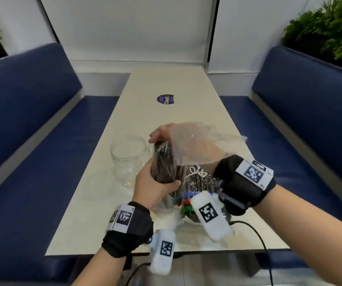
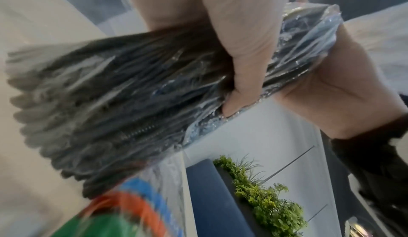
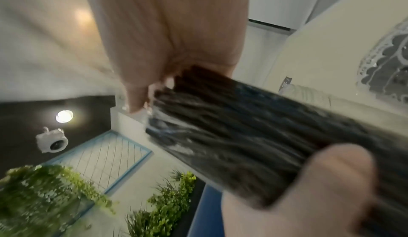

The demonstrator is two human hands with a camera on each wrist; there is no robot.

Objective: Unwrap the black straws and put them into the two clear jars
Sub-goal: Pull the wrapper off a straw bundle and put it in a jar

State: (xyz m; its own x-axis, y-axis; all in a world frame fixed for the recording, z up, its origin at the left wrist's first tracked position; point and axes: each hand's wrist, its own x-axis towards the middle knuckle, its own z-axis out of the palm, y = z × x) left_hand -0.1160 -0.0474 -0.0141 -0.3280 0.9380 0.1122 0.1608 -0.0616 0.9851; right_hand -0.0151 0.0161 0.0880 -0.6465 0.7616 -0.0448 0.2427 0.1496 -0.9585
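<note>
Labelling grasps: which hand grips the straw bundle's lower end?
The left hand, wrapped around the black straw bundle near its bottom; the right hand holds the top, under the clear wrapper.

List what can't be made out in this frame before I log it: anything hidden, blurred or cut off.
- Second jar: in the head view, only a sliver shows behind the straw bundle, beside the clear jar.
- Straw count: motion blur in both wrist views.
- Right hand fingers: veiled by the plastic wrap in the head view.
- Printed bag contents: covered by the wrist cameras.
- Left hand fingertips: hidden behind the bundle.
</note>
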